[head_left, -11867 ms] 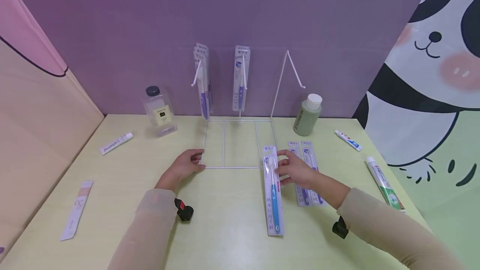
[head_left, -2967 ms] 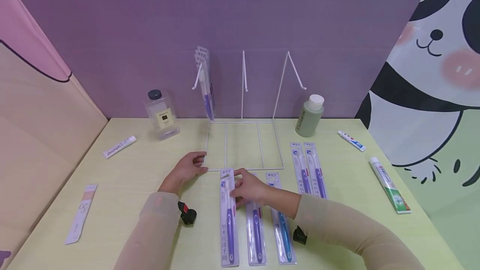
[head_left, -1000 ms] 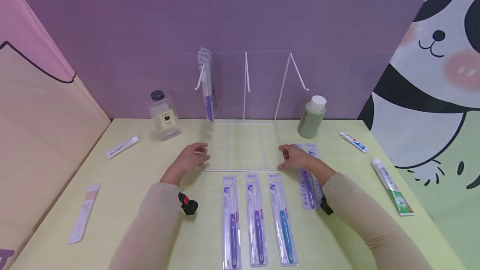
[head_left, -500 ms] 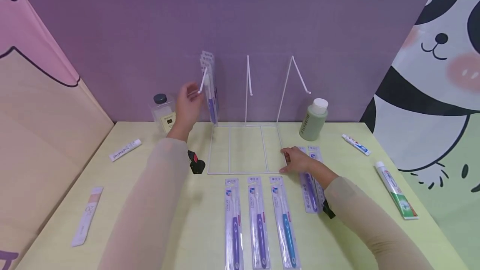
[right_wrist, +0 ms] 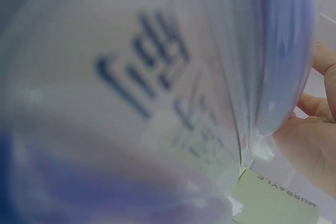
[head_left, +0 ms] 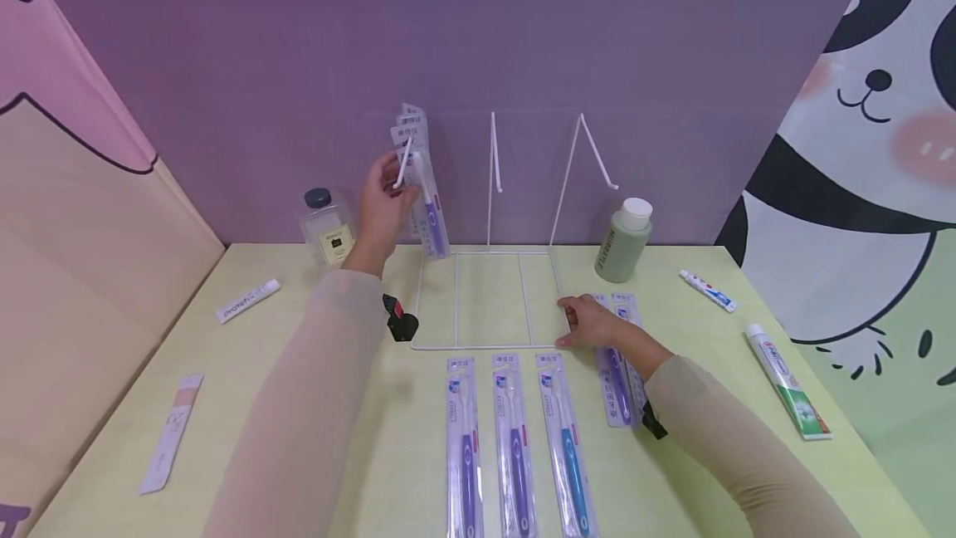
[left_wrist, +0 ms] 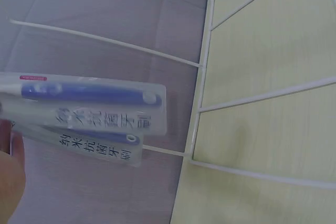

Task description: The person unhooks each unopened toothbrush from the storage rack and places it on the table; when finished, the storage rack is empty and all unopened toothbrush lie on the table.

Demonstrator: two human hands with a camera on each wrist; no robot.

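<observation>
At the left hook, the left hand grips now-tilted packaged toothbrushes; the right hand holds the rack.

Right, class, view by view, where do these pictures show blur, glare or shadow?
Head: mostly sharp, soft shadow on the table beside the left sleeve; left wrist: slightly soft, pale sheen on the toothbrush packs; right wrist: packaging near the lens badly blurred, the bottle beyond clearer.
</observation>
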